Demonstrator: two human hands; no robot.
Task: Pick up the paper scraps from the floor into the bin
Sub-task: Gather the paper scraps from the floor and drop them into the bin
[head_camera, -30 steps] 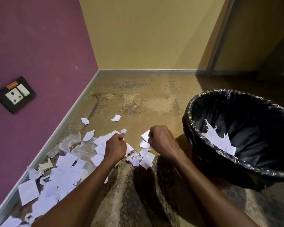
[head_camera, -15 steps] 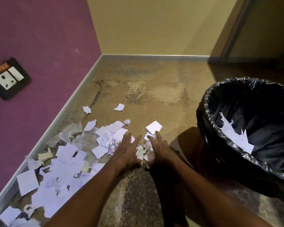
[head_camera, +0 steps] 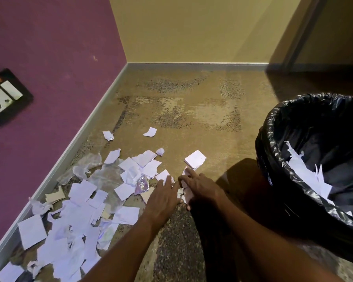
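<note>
Dim warm light — deep shadows right, edges bowed.

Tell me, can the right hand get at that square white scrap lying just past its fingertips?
Probably yes. The right hand lies flat on the floor with its fingertips just short of the square scrap, and only bare carpet lies between them. The bin stands off to the right.

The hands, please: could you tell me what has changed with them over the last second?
Both hands opened. A second ago each was curled over the scraps; now the left hand and right hand lie flat, fingers straight, on the small scraps between them. The paper scraps by the wall and the bin stayed put.
</note>
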